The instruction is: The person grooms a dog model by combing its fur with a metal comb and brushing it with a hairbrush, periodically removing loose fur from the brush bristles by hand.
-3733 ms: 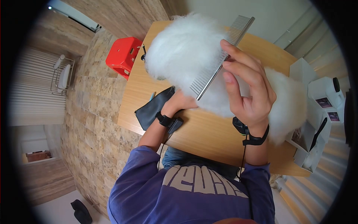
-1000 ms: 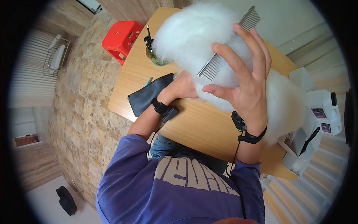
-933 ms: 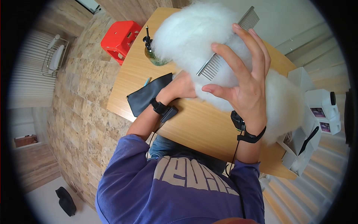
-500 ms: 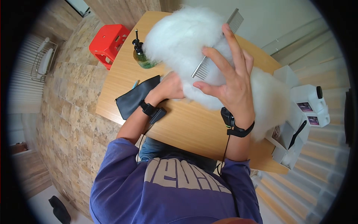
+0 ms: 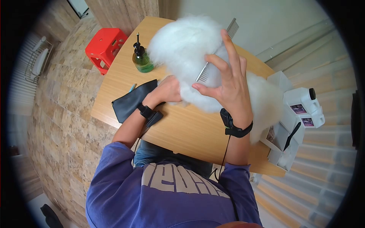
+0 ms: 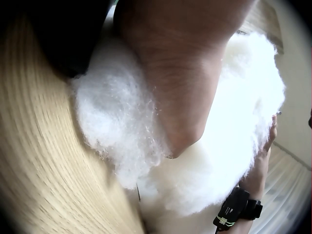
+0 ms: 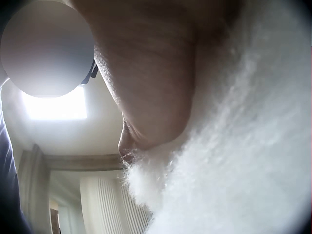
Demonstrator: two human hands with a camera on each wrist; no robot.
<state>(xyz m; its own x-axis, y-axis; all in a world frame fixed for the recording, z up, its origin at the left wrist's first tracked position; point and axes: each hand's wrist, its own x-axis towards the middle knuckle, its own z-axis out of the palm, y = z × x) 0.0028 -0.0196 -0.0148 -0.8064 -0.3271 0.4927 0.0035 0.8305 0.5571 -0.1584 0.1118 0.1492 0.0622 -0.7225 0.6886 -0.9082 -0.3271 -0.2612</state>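
A big fluffy white mass (image 5: 186,41) lies on the wooden table (image 5: 182,125), with a further white part stretching right behind my right forearm. My right hand (image 5: 234,85) holds a metal comb (image 5: 202,73) slantwise against the fluff, two fingertips along its spine and the thumb apart near its lower end. The comb's middle is partly hidden. My left hand (image 5: 169,90) rests at the fluff's lower left edge, its fingertips hidden. In the left wrist view, the left hand (image 6: 178,92) pushes into the white fluff (image 6: 117,107).
Left of the fluff stands a green spray bottle (image 5: 143,62), with a black pouch (image 5: 127,100) nearer me, partly under my left forearm. A red stool (image 5: 104,47) is beyond the table's left edge. White jugs (image 5: 298,99) and an open white box (image 5: 279,136) are at the right.
The comb has turned over since the oldest frame, its teeth now on the right side, and stands steeper. My right hand has moved down and left with it. The head view has shifted.
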